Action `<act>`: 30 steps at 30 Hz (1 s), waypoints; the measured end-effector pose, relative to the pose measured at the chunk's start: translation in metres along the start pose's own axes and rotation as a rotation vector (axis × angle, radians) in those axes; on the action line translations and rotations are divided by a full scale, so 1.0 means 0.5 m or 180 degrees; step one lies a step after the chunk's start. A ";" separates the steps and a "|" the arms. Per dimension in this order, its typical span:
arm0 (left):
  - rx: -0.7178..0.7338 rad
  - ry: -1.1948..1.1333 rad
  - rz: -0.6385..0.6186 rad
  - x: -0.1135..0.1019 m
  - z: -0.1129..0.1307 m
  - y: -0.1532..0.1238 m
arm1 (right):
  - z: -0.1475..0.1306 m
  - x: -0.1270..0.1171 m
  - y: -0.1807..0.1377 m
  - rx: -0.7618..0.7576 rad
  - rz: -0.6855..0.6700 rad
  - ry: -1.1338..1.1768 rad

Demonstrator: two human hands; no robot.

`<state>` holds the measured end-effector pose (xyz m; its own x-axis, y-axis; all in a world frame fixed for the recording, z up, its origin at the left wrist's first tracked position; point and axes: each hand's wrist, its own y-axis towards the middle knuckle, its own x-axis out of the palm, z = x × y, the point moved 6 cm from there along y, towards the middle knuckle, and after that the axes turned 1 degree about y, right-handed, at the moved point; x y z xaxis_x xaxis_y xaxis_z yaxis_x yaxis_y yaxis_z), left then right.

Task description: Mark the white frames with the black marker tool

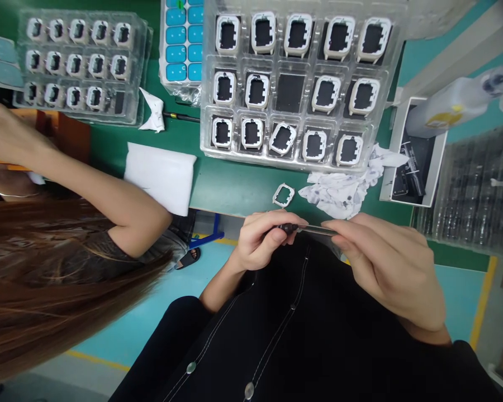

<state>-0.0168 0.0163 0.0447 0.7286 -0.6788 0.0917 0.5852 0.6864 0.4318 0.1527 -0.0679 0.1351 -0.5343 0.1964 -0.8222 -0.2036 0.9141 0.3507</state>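
My left hand [268, 237] pinches the dark end of a slim pen-like tool [314, 228] between thumb and fingers. The other end, clear and shiny, is pinched by my right hand [385, 262], so the tool lies level between both hands in front of my dark shirt. Just beyond my left hand, a white watch-case-like frame [292, 194] rests on the green table near its front edge. Farther back, a clear plastic tray [251, 158] carries several similar white frames in pockets; one middle pocket shows only a dark bottom.
Crumpled, stained cloth [339, 192] lies right of the loose frame. A white box [438, 162] with a bottle [448, 106] stands farther right. At left are a folded white cloth [161, 173], another filled tray [128, 109] and a co-worker's arm [104, 195].
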 end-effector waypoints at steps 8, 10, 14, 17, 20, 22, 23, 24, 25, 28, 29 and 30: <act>-0.0009 -0.0101 -0.0092 0.005 -0.002 -0.001 | 0.005 0.006 -0.001 0.0058 -0.0164 0.0073; -0.0026 -0.0127 -0.0120 0.005 -0.003 -0.002 | 0.006 0.007 0.001 0.0072 -0.0213 0.0058; 0.0002 -0.0120 -0.0172 0.004 -0.004 -0.004 | 0.006 0.007 0.004 0.0042 -0.0300 0.0055; 0.0072 -0.0023 -0.0194 0.002 -0.002 -0.004 | 0.005 0.007 0.005 0.0037 -0.0392 0.0033; 0.0156 0.0129 -0.0134 0.001 0.002 -0.001 | 0.004 0.007 0.003 0.0017 -0.0403 -0.0014; 0.0177 0.0206 -0.0087 0.001 0.005 0.002 | 0.003 0.006 0.003 -0.0018 -0.0357 -0.0037; 0.0179 0.0232 -0.0066 0.001 0.007 0.003 | 0.002 0.005 0.002 -0.0035 -0.0326 -0.0053; 0.0179 0.0246 -0.0051 0.002 0.008 0.005 | 0.001 0.004 0.002 -0.0046 -0.0289 -0.0078; 0.0171 0.0250 -0.0048 0.002 0.008 0.006 | 0.000 0.004 0.002 -0.0055 -0.0253 -0.0106; 0.0146 0.0192 -0.0051 0.004 0.009 0.008 | -0.001 0.003 0.003 -0.0044 -0.0158 -0.0174; 0.0137 0.0167 -0.0053 0.005 0.008 0.008 | -0.001 0.003 0.003 -0.0030 -0.0144 -0.0189; 0.0124 0.0143 -0.0057 0.005 0.008 0.008 | -0.002 0.003 0.003 -0.0020 -0.0131 -0.0205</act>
<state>-0.0140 0.0161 0.0500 0.7338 -0.6779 0.0437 0.5846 0.6629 0.4677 0.1510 -0.0666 0.1347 -0.4714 0.1812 -0.8631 -0.2296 0.9197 0.3185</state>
